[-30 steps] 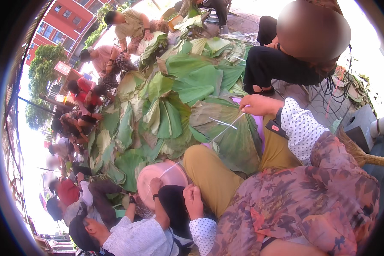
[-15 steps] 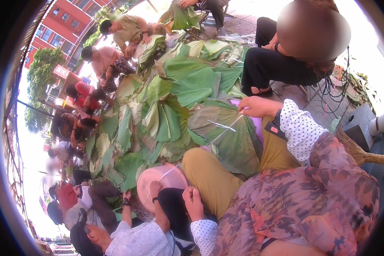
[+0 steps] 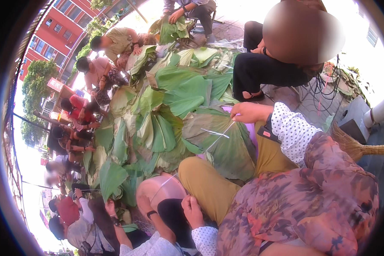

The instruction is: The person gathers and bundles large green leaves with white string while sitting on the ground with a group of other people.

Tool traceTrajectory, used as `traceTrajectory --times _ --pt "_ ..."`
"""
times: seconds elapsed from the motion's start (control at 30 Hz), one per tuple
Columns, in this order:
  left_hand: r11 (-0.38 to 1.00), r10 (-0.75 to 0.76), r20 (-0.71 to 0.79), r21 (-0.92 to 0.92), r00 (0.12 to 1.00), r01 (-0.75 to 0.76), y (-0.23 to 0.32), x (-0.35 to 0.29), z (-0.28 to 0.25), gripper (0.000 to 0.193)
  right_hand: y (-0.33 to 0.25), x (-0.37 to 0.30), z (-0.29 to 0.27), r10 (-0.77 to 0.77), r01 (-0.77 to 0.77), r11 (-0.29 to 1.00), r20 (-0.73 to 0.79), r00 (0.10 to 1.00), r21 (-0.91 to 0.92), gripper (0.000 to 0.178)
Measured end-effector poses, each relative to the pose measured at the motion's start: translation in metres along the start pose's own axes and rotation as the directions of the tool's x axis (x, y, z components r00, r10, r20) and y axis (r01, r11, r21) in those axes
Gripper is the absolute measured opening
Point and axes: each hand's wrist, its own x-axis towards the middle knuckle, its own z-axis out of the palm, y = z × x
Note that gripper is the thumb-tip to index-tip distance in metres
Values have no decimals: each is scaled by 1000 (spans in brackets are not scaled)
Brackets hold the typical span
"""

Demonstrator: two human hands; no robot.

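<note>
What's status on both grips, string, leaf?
Right grip pinching string. String crosses leaf. Left grip curled, contents unclear. Pink tub beside left knee.

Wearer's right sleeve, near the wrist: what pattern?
The sleeve is white with dark dots, best in the head view.

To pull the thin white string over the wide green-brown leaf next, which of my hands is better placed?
Probably the right hand: it appears to pinch the thin white string over the wide green-brown leaf. The left hand is curled near the mustard trouser leg, away from that string.
</note>
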Motion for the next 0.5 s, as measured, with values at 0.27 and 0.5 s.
traceTrajectory --times 0.27,0.5 --pt "999 0 53 36 999 -2 2 5 3 27 7 -1 1 -21 21 1000 -10 1000 -13 29" --pt "1000 -19 31 19 999 19 -7 5 -2 27 1 -2 -1 29 -29 1000 19 999 1 29"
